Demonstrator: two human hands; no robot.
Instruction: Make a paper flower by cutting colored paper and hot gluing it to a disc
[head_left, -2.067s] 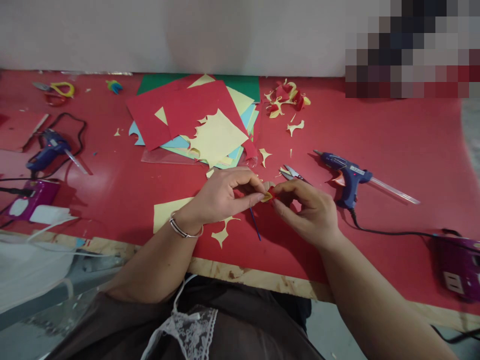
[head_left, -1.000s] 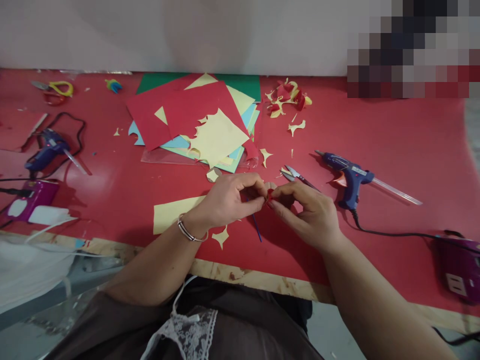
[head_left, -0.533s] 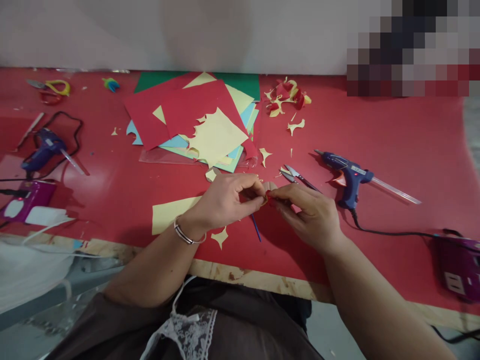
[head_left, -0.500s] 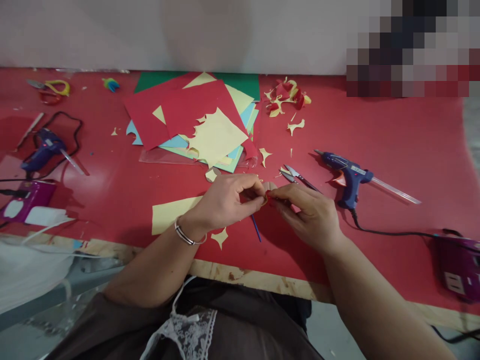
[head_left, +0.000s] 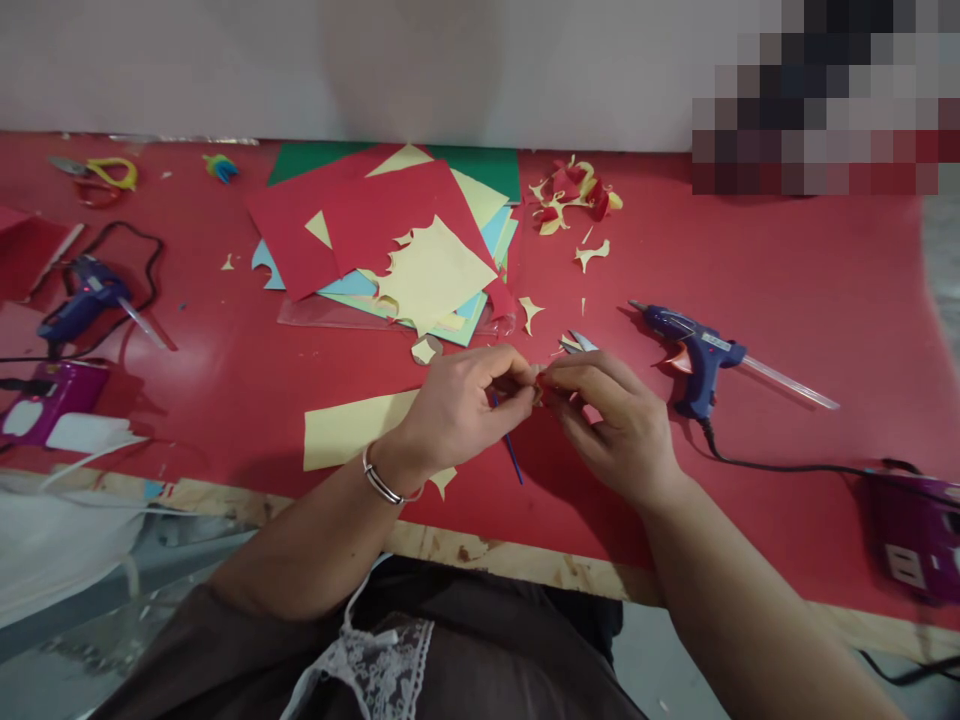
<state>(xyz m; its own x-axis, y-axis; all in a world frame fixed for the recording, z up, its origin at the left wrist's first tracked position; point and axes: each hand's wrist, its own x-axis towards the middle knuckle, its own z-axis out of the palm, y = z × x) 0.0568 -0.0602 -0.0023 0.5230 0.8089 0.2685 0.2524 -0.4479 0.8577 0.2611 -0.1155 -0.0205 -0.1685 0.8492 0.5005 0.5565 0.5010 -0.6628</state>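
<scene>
- I have the left hand (head_left: 466,405) and the right hand (head_left: 621,425) facing each other above the red tabletop (head_left: 787,260).
- Both hands pinch a small red-and-yellow paper piece (head_left: 540,382), located between them and largely hidden.
- Scissors (head_left: 581,342), partly covered, lie just beyond the right hand.
- A blue glue gun (head_left: 696,345) lies to its right.
- A yellow sheet (head_left: 349,428) lies beside the left wrist.

Red-topped table (head_left: 787,260) fills most of view; bare wood strip (head_left: 517,565) w/ dark blotches along near edge. Pale grey wall or panel (head_left: 187,70), can't tell which, runs along far edge, w/ soft shadow (head_left: 409,70) approx. mid. Area past far R corner pixelated. Grey floor (head_left: 656,650) shows below near edge. Light dim, faint sheen twd L edge.
</scene>
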